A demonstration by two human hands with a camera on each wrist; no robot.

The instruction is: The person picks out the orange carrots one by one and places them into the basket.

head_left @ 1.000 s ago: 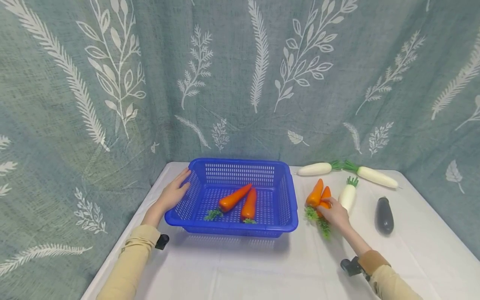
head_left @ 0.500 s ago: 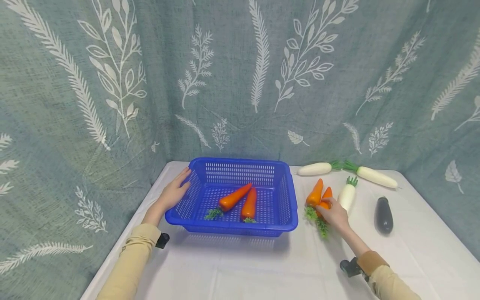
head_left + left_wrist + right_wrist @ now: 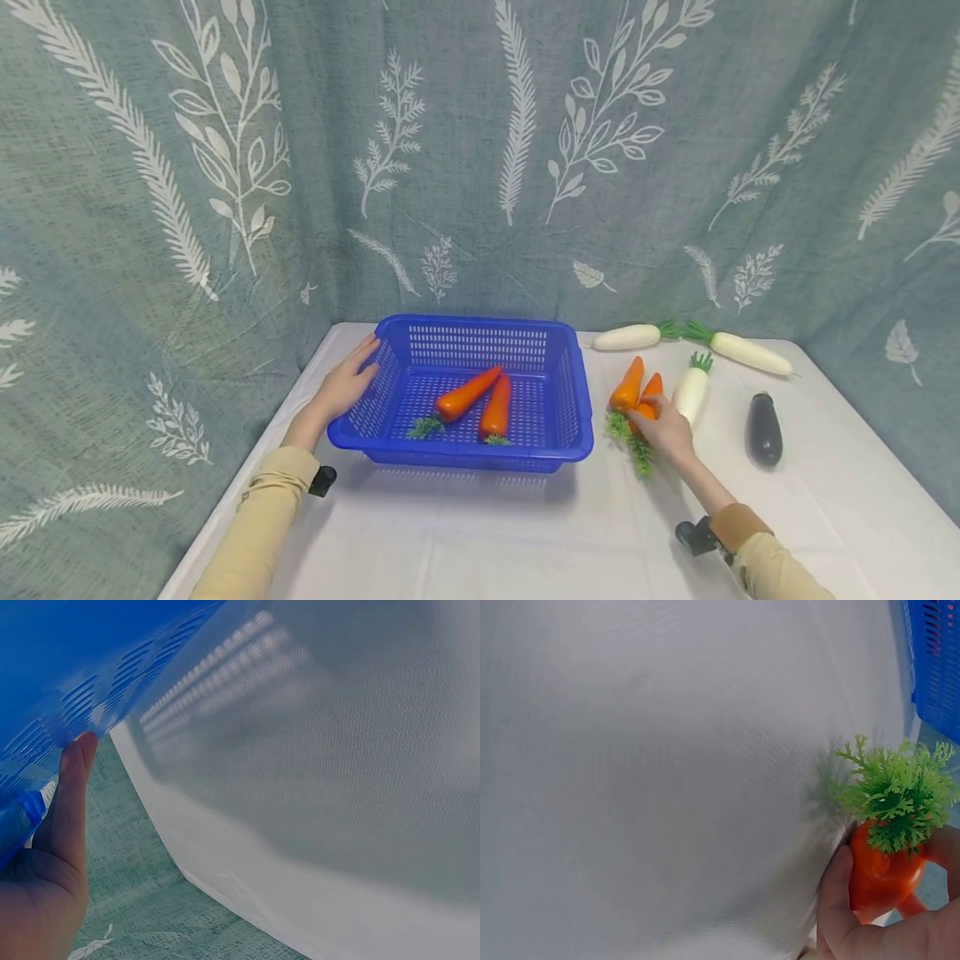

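A blue perforated plastic basket [image 3: 461, 451] stands mid-table with two carrots inside, one carrot [image 3: 468, 395] slanting and another carrot [image 3: 496, 408] lying nearly straight. My left hand [image 3: 343, 387] rests against the basket's left side. In the left wrist view its straight fingers [image 3: 73, 795] touch the slatted outer wall; the thumb is out of sight. My right hand [image 3: 666, 427] pinches a carrot [image 3: 885, 874] near its leafy end, thumb and fingers on either side in the right wrist view. Right beside it lies another carrot [image 3: 627, 385].
Two white radishes [image 3: 628, 337] [image 3: 750, 353] lie along the back right. A third radish [image 3: 691, 393] sits just right of my right hand, and a dark eggplant [image 3: 765, 429] lies farther right. A patterned curtain [image 3: 465, 167] hangs behind the white-covered table [image 3: 480, 533].
Hardly anything differs. The whole head view has shifted very slightly left; both hands keep their places on the basket and the carrot.
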